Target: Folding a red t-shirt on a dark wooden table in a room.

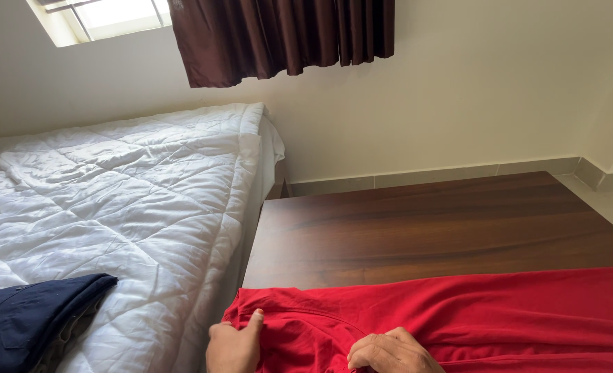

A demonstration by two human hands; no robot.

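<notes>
Both hands work at one red garment (472, 314), which lies spread across the near edge of a dark wooden table (417, 228). The left hand (234, 345) pinches the cloth by its left end, thumb on top; the right hand (393, 354) is curled with knuckles up, apparently closed on a fold, though the frame edge hides the fingers. Beside the table stands a bed with a white quilt (120, 200), a navy garment (30, 321) lying on it. A dark brown curtain (286, 34) hangs above.

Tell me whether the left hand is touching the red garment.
Touching. The head view shows the left hand pinching the edge of the red garment, thumb pressed on the cloth.
</notes>
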